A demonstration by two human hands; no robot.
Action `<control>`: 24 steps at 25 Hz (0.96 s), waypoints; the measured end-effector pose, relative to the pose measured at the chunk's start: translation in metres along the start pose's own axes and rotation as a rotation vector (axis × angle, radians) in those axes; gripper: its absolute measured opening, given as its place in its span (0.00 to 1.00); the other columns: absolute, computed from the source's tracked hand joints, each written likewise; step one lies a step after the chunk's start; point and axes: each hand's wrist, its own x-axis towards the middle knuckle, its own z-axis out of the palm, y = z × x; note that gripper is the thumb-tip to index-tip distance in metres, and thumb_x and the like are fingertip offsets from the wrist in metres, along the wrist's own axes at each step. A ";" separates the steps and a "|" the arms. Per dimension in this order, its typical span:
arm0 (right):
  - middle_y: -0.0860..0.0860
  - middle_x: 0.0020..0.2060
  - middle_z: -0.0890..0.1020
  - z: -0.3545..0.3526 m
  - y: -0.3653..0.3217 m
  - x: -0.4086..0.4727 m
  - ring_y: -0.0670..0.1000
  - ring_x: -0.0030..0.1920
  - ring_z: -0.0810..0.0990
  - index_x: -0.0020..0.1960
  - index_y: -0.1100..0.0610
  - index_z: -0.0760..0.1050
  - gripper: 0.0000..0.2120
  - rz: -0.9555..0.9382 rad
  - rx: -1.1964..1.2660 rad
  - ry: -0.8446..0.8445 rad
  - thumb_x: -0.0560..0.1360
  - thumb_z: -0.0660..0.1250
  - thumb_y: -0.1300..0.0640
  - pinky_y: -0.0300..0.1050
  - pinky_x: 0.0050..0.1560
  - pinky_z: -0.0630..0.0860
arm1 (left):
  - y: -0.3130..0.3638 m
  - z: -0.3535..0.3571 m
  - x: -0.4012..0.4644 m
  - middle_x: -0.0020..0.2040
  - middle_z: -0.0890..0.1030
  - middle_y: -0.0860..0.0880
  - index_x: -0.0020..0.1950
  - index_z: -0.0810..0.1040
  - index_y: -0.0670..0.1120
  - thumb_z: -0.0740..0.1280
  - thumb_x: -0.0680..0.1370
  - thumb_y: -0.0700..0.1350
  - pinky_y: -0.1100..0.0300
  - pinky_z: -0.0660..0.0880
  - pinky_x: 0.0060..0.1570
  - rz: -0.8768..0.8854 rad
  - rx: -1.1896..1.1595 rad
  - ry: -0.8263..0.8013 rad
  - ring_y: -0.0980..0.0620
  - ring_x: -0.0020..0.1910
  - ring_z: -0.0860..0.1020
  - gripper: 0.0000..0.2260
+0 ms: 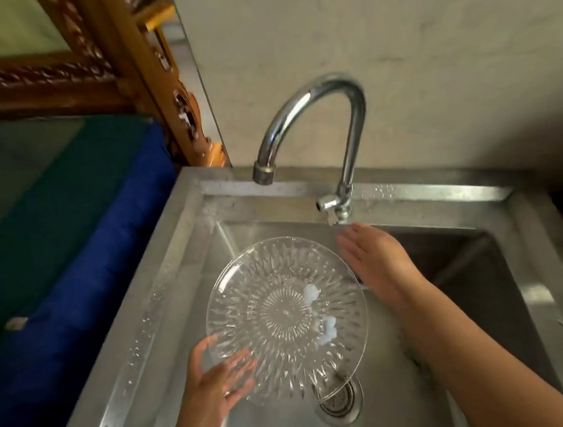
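Note:
A clear cut-glass plate (285,316) with a few white soap patches is held over the steel sink (188,256). My left hand (217,381) holds the plate at its lower left edge, thumb on top and fingers showing through the glass beneath. My right hand (374,259) is stretched out flat just right of the plate, fingertips right below the tap handle (331,208). The curved chrome faucet (312,124) arches over the basin, and no water is seen running from its spout.
The round drain (339,400) lies below the plate's near edge. Water drops dot the sink's left rim. A blue and green cloth (86,232) covers a surface to the left, with a carved wooden frame (142,71) behind it. A plain wall rises behind the sink.

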 end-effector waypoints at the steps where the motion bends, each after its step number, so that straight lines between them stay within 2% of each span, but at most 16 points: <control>1: 0.65 0.73 0.59 0.013 -0.009 -0.001 0.61 0.73 0.61 0.71 0.69 0.54 0.23 0.038 0.061 -0.027 0.79 0.52 0.64 0.52 0.74 0.59 | 0.004 0.000 -0.002 0.51 0.84 0.40 0.57 0.72 0.53 0.66 0.74 0.35 0.53 0.80 0.38 0.010 -0.001 0.024 0.41 0.47 0.84 0.17; 3: 0.66 0.73 0.54 0.029 -0.018 0.001 0.61 0.74 0.55 0.72 0.71 0.51 0.23 0.096 0.165 -0.026 0.79 0.50 0.65 0.54 0.75 0.53 | 0.010 0.001 -0.005 0.49 0.85 0.41 0.54 0.74 0.55 0.66 0.74 0.36 0.53 0.80 0.38 0.024 -0.003 0.057 0.41 0.47 0.84 0.16; 5: 0.66 0.72 0.59 0.037 -0.024 0.006 0.62 0.74 0.58 0.70 0.72 0.56 0.21 0.096 0.172 0.021 0.78 0.51 0.68 0.53 0.75 0.55 | 0.014 0.003 -0.007 0.49 0.85 0.42 0.52 0.75 0.56 0.66 0.74 0.36 0.53 0.80 0.39 0.034 -0.014 0.065 0.41 0.47 0.84 0.15; 7: 0.66 0.71 0.64 0.044 -0.039 0.011 0.62 0.73 0.60 0.69 0.72 0.57 0.21 0.076 0.149 0.016 0.77 0.51 0.69 0.52 0.74 0.58 | 0.019 0.005 -0.009 0.50 0.85 0.42 0.55 0.73 0.55 0.65 0.74 0.36 0.53 0.80 0.39 0.048 -0.021 0.054 0.41 0.49 0.84 0.15; 10: 0.65 0.74 0.56 0.056 -0.066 0.016 0.62 0.74 0.58 0.70 0.72 0.53 0.22 0.095 0.223 -0.056 0.77 0.49 0.67 0.54 0.71 0.60 | 0.022 0.010 -0.010 0.53 0.84 0.41 0.58 0.71 0.53 0.64 0.75 0.37 0.55 0.80 0.40 0.071 0.006 0.021 0.42 0.50 0.83 0.15; 11: 0.62 0.74 0.56 0.055 -0.067 0.015 0.60 0.73 0.60 0.71 0.70 0.51 0.23 0.061 0.189 -0.102 0.77 0.49 0.65 0.55 0.69 0.62 | 0.022 0.013 -0.010 0.54 0.83 0.41 0.59 0.70 0.52 0.63 0.76 0.36 0.55 0.80 0.40 0.065 0.019 0.008 0.42 0.51 0.83 0.16; 12: 0.59 0.74 0.60 0.050 -0.061 0.012 0.57 0.71 0.64 0.73 0.66 0.50 0.25 0.004 0.038 -0.126 0.77 0.51 0.62 0.55 0.66 0.65 | 0.021 0.017 -0.011 0.55 0.82 0.40 0.59 0.70 0.52 0.63 0.76 0.36 0.55 0.80 0.41 0.053 0.030 -0.006 0.42 0.51 0.83 0.16; 14: 0.52 0.67 0.68 0.030 -0.038 0.002 0.52 0.59 0.74 0.74 0.56 0.52 0.28 -0.167 -0.550 -0.069 0.77 0.57 0.58 0.52 0.57 0.72 | 0.019 0.027 -0.016 0.56 0.82 0.39 0.58 0.70 0.53 0.61 0.77 0.35 0.54 0.80 0.42 0.022 0.022 -0.043 0.42 0.51 0.83 0.15; 16: 0.55 0.62 0.75 0.006 -0.010 -0.004 0.53 0.51 0.79 0.72 0.55 0.58 0.26 -0.232 -0.982 -0.062 0.76 0.61 0.60 0.52 0.52 0.77 | 0.025 0.035 -0.023 0.55 0.82 0.39 0.58 0.71 0.53 0.61 0.77 0.35 0.52 0.79 0.44 0.026 0.028 -0.065 0.42 0.50 0.83 0.15; 17: 0.56 0.60 0.77 -0.003 0.002 -0.003 0.55 0.51 0.80 0.72 0.55 0.60 0.25 -0.212 -1.066 -0.030 0.76 0.60 0.61 0.53 0.52 0.78 | 0.033 0.037 -0.026 0.55 0.82 0.40 0.59 0.71 0.52 0.61 0.77 0.36 0.52 0.80 0.44 0.060 0.070 -0.055 0.43 0.50 0.83 0.15; 19: 0.57 0.56 0.79 -0.014 0.023 0.001 0.57 0.52 0.80 0.69 0.56 0.64 0.22 -0.157 -0.982 0.040 0.76 0.58 0.64 0.55 0.53 0.78 | 0.060 0.038 -0.031 0.52 0.84 0.44 0.62 0.71 0.51 0.63 0.76 0.39 0.53 0.81 0.42 0.182 0.254 -0.004 0.46 0.46 0.84 0.16; 21: 0.55 0.54 0.79 -0.011 0.042 -0.006 0.56 0.50 0.80 0.64 0.54 0.68 0.17 -0.043 -0.643 0.025 0.77 0.58 0.64 0.55 0.48 0.79 | 0.098 0.036 -0.037 0.50 0.84 0.48 0.63 0.72 0.55 0.63 0.76 0.43 0.54 0.82 0.41 0.320 0.480 0.029 0.48 0.44 0.84 0.17; 23: 0.52 0.50 0.80 0.004 0.062 -0.015 0.54 0.49 0.81 0.56 0.50 0.73 0.10 0.103 -0.306 -0.042 0.78 0.59 0.60 0.50 0.42 0.78 | 0.137 0.035 -0.047 0.49 0.85 0.52 0.63 0.72 0.62 0.64 0.75 0.46 0.57 0.81 0.43 0.410 0.664 -0.006 0.53 0.46 0.84 0.18; 24: 0.52 0.50 0.80 0.012 0.073 -0.016 0.54 0.49 0.81 0.55 0.50 0.73 0.09 0.166 -0.197 -0.062 0.78 0.60 0.59 0.48 0.40 0.77 | 0.152 0.036 -0.052 0.49 0.85 0.55 0.62 0.72 0.64 0.65 0.74 0.48 0.61 0.81 0.41 0.434 0.737 -0.022 0.57 0.45 0.84 0.18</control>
